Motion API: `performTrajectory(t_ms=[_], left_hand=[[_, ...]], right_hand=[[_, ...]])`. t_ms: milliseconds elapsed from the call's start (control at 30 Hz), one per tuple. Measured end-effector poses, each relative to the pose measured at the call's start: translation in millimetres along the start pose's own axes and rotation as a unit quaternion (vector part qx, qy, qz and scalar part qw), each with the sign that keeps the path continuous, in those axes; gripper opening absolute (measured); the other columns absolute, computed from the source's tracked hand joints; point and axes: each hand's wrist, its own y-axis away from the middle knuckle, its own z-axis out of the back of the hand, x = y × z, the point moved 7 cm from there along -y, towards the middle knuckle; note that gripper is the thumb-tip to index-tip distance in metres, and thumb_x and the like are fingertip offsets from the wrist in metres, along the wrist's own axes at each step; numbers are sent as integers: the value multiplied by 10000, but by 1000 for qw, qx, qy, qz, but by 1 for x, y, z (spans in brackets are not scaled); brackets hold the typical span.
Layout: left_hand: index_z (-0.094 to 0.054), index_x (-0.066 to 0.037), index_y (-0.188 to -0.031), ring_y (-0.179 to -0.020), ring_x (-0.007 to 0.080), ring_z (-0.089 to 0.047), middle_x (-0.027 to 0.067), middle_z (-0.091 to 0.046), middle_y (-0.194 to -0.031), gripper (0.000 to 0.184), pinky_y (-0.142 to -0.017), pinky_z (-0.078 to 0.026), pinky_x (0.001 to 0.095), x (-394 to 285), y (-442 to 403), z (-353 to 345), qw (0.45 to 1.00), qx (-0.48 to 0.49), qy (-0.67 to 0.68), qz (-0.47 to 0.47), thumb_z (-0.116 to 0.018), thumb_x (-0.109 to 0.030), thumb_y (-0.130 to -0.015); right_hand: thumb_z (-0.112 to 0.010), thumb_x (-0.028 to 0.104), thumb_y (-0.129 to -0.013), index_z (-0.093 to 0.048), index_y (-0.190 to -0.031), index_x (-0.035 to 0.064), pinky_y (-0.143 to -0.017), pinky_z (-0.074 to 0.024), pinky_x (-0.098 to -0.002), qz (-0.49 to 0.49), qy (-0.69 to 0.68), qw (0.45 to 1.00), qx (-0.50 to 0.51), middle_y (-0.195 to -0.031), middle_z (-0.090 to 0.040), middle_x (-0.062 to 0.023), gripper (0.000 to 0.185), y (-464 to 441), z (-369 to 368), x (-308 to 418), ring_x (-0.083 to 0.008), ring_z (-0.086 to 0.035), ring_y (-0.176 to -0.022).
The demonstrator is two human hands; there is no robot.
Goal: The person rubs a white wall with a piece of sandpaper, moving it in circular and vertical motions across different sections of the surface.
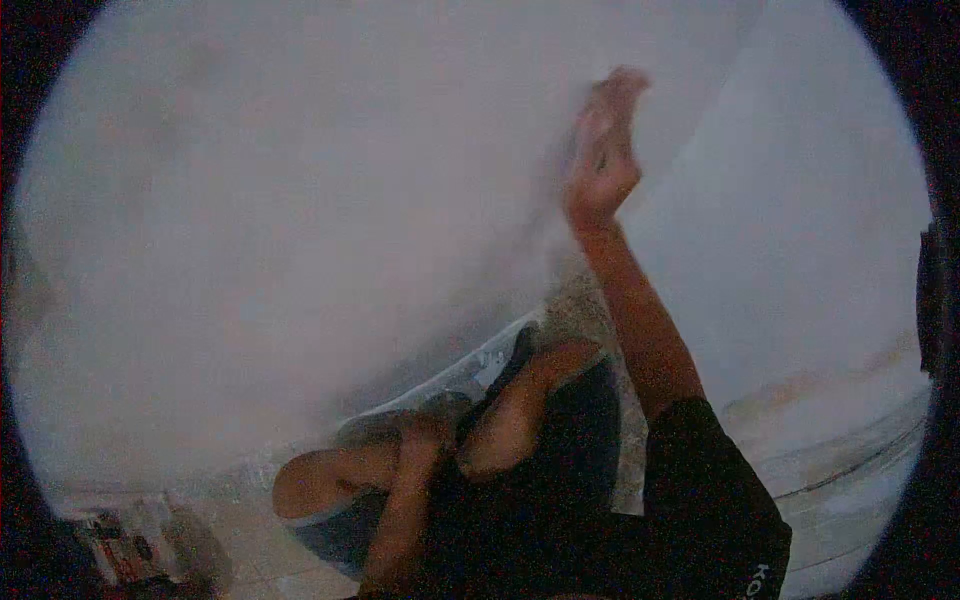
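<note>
My right hand (606, 150) is raised at the end of an outstretched arm, up against the pale wall (330, 200) near its corner. Its fingers look bent and drawn together, blurred; a small dark spot shows at the palm, and whatever they hold cannot be made out. My left hand (425, 432) is low between my bent knees, close to a dark greyish shape (375, 428). Shadow and the knee hide most of its fingers, so its grip is unclear. I am crouching in dark clothes.
A whitish strip, perhaps plastic sheeting (450, 378), runs along the foot of the wall. A speckled floor patch (585, 300) shows beside my knee. At the lower left stands a box-like printed item (125, 550). Something dark (928, 300) hangs at the far right edge.
</note>
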Motion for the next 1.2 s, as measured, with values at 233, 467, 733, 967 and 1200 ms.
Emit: performTrajectory(t_ms=[233,467,733,967,1200], left_hand=[[-425,-211,-1559,-1484,412,-367,171,-361,-1636,613,-1186,-229,696,-27,11,20,1000,8,29,3,-543,-410,-991],[-478,-207,-1523,-1448,402,-420,156,-422,-1600,559,-1182,-287,638,-40,-16,-5,992,-22,124,20,-472,-455,-1022],[-540,-195,-1479,-1373,429,-503,155,-527,-1522,558,-1148,-329,635,-39,-18,-13,988,-118,93,-34,-448,-507,-1026],[-546,-215,-1477,-1414,415,-462,179,-468,-1564,587,-1174,-282,636,-39,-14,12,969,2,204,141,-419,-569,-1027],[-485,-209,-1522,-1461,403,-398,199,-407,-1599,607,-1181,-269,640,-44,-1,-8,978,-191,83,-17,-412,-560,-1032]], right_hand=[[-519,219,-1089,-556,-1424,-53,-1191,-373,-428,-37,-40,998,-37,-1539,-495,-206,433,41,64,-66,-326,-435,-1458],[-518,193,-1074,-622,-1363,-38,-1187,-369,-430,28,45,998,12,-1507,-534,-208,384,-34,17,20,-354,-494,-1414],[-501,229,-1083,-610,-1372,-45,-1204,-351,-448,97,17,993,70,-1485,-554,-210,413,65,53,-27,-373,-462,-1436],[-482,204,-1094,-605,-1403,0,-1176,-387,-436,43,86,995,-15,-1479,-560,-213,390,-31,18,22,-340,-481,-1429],[-484,224,-1082,-563,-1434,-11,-1166,-391,-429,103,-6,984,144,-1507,-536,-201,430,90,21,31,-368,-459,-1442]])
